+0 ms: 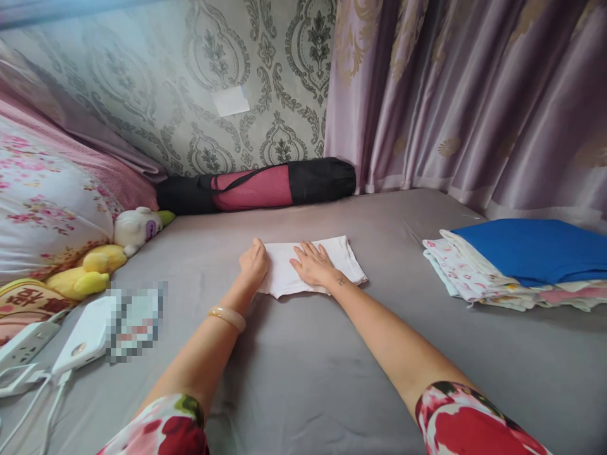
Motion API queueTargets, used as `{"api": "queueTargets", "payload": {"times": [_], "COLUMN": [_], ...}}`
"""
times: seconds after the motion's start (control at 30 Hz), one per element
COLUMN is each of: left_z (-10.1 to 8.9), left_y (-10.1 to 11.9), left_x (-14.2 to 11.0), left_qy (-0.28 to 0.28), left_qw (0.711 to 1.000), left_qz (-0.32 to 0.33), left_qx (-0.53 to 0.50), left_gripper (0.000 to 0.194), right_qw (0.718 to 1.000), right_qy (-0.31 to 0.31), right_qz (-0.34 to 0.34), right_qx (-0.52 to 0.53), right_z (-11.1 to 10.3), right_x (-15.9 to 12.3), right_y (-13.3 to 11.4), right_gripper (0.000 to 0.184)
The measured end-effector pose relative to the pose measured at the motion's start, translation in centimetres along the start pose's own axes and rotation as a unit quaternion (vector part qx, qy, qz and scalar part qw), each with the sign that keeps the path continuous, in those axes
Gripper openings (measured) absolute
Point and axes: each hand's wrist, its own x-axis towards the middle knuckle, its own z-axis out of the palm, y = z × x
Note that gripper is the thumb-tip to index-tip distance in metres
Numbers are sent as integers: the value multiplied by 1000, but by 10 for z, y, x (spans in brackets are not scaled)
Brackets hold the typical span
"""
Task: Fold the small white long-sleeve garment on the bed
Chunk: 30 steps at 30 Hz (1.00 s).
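Observation:
A small white folded cloth (344, 259) lies on the grey bed sheet (303, 379) in the middle of the view. My right hand (313, 265) rests flat on top of it, fingers stretched out and spread. My left hand (253, 262) sits at the cloth's left edge with its fingers curled over that edge. A pale bangle (227, 316) is on my left wrist.
A stack of folded clothes with a blue piece on top (526, 253) lies at the right. A black and pink rolled bag (258, 186) lies along the wall. Plush toys (109, 259), a floral pillow (42, 202), a power strip and chargers (57, 347) crowd the left. Curtains hang behind.

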Motion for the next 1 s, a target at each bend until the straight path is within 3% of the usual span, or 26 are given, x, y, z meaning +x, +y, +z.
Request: {"api": "queueTargets", "payload": {"times": [0.17, 0.37, 0.5, 0.57, 0.63, 0.77, 0.87, 1.0], "left_z": [-1, -7, -17, -19, -17, 0, 14, 30], "left_y": [-4, -30, -26, -11, 9, 39, 39, 25], "left_x": [1, 12, 4, -4, -12, -21, -21, -18], "left_qy": [-15, -29, 37, 88, 98, 44, 8, 25], "left_qw": [999, 999, 999, 996, 990, 973, 967, 967], "left_qz": [-12, 22, -24, 17, 94, 186, 202, 218], "left_qx": [41, -6, -18, -21, -47, -133, -156, -132], "left_gripper": [37, 32, 29, 30, 31, 40, 43, 38], "right_qw": [1000, 1000, 1000, 1000, 1000, 999, 997, 997], "right_qy": [-4, -7, -4, 1, 9, 17, -2, -20], "right_qz": [2, 1, 3, -2, -11, -49, -72, -72], "right_qx": [-2, -5, -4, -3, -6, -13, -6, -13], "right_z": [-2, -3, -1, -1, -2, -5, -4, 0], "right_x": [-1, -1, 0, 0, 0, -3, -5, -5], "right_y": [-1, -2, 0, 0, -1, -6, -9, -8], "right_gripper": [63, 63, 63, 62, 60, 60, 61, 62]}}
